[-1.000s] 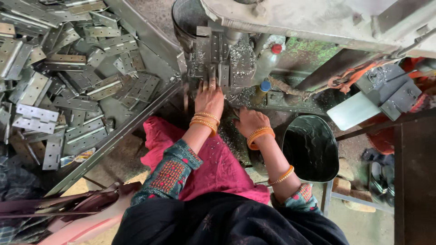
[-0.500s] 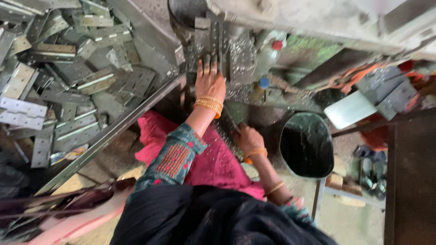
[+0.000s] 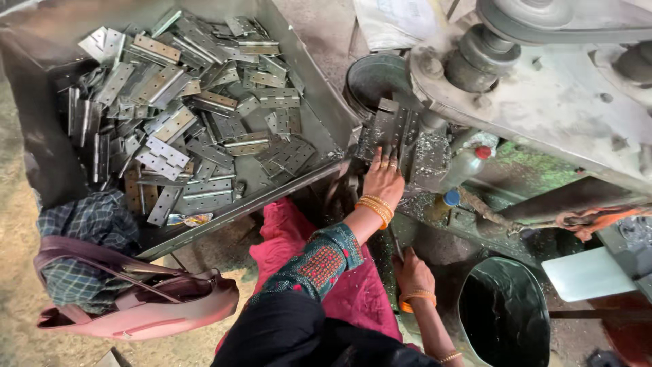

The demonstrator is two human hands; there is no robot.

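My left hand (image 3: 384,178), with orange bangles and a teal embroidered sleeve, reaches forward. Its fingers lie flat on a stack of grey metal hinge plates (image 3: 392,129) standing in the machine (image 3: 543,102). My right hand (image 3: 411,273), also in orange bangles, sits lower and nearer my body on the dark machine bed covered in metal shavings. Its fingers are curled, and what lies under them is hidden. A large metal tray (image 3: 319,102) heaped with several loose hinge plates (image 3: 197,122) stands to the left of my left arm.
A pink handbag (image 3: 136,299) and a checked cloth (image 3: 88,231) lie at the lower left. A black bucket (image 3: 506,312) stands right of my right hand. A plastic bottle with a red cap (image 3: 468,163) sits on the machine bed, and a grey pail (image 3: 373,78) stands behind the plates.
My right hand has drawn back toward my body and lower. My left hand stays on the hinge plates at the machine. The view has swung left, showing more of the tray.
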